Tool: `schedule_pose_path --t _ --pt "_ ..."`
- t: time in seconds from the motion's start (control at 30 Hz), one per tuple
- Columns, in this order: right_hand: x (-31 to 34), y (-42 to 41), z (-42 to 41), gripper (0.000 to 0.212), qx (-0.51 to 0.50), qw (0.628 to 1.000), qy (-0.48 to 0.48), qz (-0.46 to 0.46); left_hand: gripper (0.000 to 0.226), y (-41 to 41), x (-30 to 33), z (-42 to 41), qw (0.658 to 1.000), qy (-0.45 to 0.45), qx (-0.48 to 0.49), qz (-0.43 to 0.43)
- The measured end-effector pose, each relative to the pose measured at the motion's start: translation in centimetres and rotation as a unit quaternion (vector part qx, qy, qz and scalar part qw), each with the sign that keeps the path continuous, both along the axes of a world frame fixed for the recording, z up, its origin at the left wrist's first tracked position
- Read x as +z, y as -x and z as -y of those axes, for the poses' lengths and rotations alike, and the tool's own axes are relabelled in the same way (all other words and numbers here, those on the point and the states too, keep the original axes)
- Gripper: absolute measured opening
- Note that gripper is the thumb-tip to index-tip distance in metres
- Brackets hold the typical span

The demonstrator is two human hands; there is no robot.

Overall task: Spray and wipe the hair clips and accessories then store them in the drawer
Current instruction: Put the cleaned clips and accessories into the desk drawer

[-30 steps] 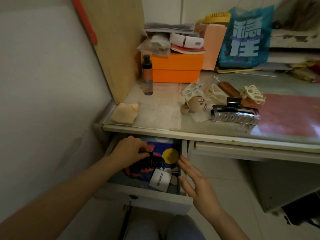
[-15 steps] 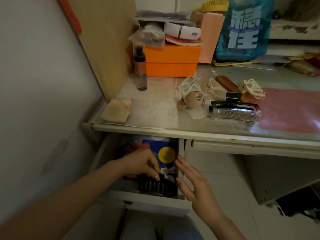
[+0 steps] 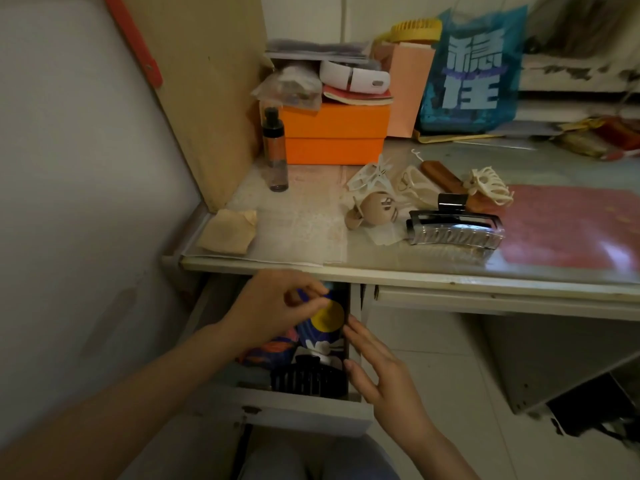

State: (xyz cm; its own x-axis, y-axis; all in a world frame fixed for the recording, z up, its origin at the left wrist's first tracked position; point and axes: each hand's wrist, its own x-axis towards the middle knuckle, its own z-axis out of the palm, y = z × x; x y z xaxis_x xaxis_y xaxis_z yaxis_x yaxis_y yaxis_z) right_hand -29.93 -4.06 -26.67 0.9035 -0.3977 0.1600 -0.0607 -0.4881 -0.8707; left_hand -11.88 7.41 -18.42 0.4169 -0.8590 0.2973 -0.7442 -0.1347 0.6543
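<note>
The drawer under the desk's left end stands pulled out. A black claw clip lies at its front right, on a colourful printed box. My left hand hovers over the drawer with fingers loosely curled and nothing in it. My right hand rests with straight fingers against the drawer's right side. On the desk lie a silver-black claw clip, a cream claw clip, white clips, a beige ball accessory, a folded tan cloth and a spray bottle.
An orange box with stacked items, a pink bag and a blue bag line the desk's back. A wooden board leans at the left against the wall. A red mat covers the desk's right part. A second, shut drawer sits to the right.
My left hand set the black claw clip down at the drawer's front, let go of it and lifted toward the drawer's back. My right hand stayed at the drawer's side.
</note>
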Motion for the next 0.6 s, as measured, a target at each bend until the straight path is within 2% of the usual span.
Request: schedule_pose_path --t 0.07,0.2,0.37,0.47,0.53,0.6 --pt "0.0 0.0 0.0 0.049 -0.004 1.000 -0.008 -0.001 0.025 0.0 1.7 1.2 0.997 0.059 0.023 0.036" --pt "-0.2 0.0 0.1 0.049 -0.006 1.000 -0.003 -0.005 0.025 -0.3 4.3 4.4 0.986 0.108 0.040 0.119" --pt "-0.7 -0.4 0.2 0.055 -0.006 1.000 0.005 0.004 0.017 -0.6 5.6 8.4 0.982 0.130 0.087 0.106" --pt "-0.6 -0.5 0.4 0.045 0.000 1.000 0.003 0.009 0.031 -0.6 6.4 11.0 0.986 0.067 0.113 0.099" --pt "-0.6 -0.6 0.5 0.048 0.002 1.000 0.003 0.011 0.050 -0.9 6.6 12.5 0.987 -0.003 0.133 0.095" --pt "-0.9 -0.6 0.5 0.047 -0.004 1.000 0.008 0.020 0.059 -1.3 6.2 13.6 0.984 -0.053 0.158 0.057"
